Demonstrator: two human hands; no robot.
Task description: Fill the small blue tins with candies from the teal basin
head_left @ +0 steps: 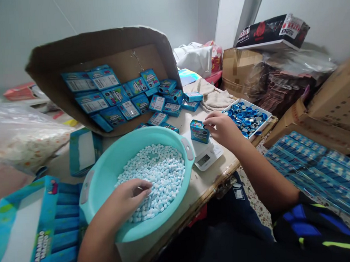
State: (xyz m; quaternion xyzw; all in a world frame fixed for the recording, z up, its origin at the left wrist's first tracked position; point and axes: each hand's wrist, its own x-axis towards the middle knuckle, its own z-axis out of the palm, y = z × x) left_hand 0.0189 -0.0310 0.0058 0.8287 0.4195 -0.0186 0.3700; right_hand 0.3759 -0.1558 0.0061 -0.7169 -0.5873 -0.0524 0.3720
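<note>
The short right sleeve (318,231) is black with bright blue patches (302,226) and yellow-green stripes (345,246); the shirt front (216,246) is dark.

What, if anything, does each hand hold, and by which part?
The right hand touches the small blue box at its upper right corner; whether it grips is unclear. The left hand is over the pale pieces; any hold is unclear.

Light is soft and rather dim. Left of the basin (107,175), sheen whitens a plastic bag (22,129), and a blue carton (46,220) looks stretched, slightly blurred.
</note>
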